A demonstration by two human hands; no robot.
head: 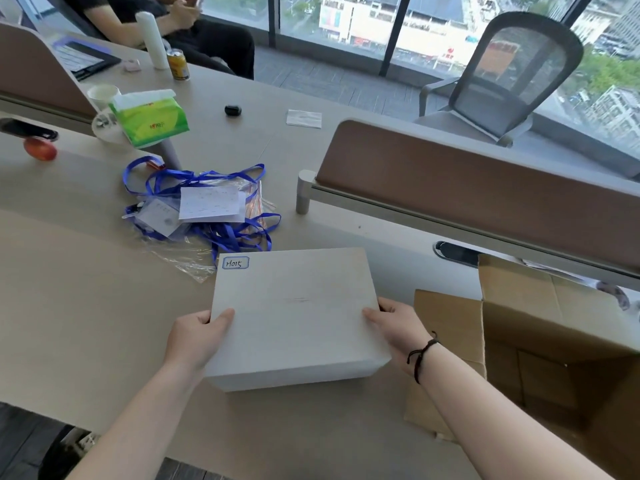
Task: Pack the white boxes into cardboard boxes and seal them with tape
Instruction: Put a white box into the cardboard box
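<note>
Head view — white box between left hand and right hand grip.

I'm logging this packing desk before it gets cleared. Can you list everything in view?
white rectangular box labelled H015: one, white, desk centre, held
open brown cardboard box: one, brown, right of it
tangle of blue lanyards with badge cards: one heap, blue and white, behind the white box
green tissue pack: one, green, far left
white paper cup: one, white, beside tissues
yellow drink can: one, yellow, far left
red apple: one, red, left edge
grey mesh office chair: one, grey, by window
seated person in black: one, far left
left hand: grips box's left side
right hand: grips box's right side
</note>
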